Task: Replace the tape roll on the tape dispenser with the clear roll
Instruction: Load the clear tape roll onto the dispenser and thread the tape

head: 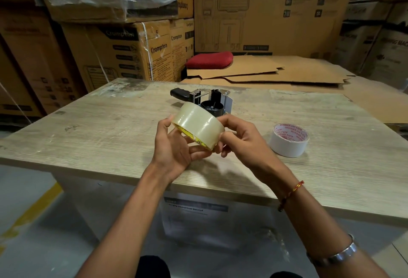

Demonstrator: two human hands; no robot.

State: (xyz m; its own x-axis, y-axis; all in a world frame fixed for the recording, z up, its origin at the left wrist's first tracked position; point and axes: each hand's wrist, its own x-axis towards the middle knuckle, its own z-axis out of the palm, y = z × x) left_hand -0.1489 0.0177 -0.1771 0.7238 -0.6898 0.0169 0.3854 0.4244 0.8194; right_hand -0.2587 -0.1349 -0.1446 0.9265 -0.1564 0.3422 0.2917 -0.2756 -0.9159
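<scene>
I hold the clear tape roll (pixel 198 124) tilted above the middle of the wooden table (pixel 99 136). My left hand (pixel 174 145) grips it from below and the left, fingers under its yellow-printed core. My right hand (pixel 236 136) pinches the roll's right edge with curled fingers. Just behind the roll lies the tape dispenser (pixel 205 100), black handle pointing left, its black hub bare with no roll on it. A white tape roll (pixel 288 139) with red lettering on its core lies flat on the table to the right of my hands.
Stacked cardboard boxes (pixel 123 52) wall in the back and left. Flattened cardboard sheets (pixel 276 70) and a red cushion (pixel 209 59) lie behind the table. A box with a paper label (pixel 196 209) stands under the table's front edge.
</scene>
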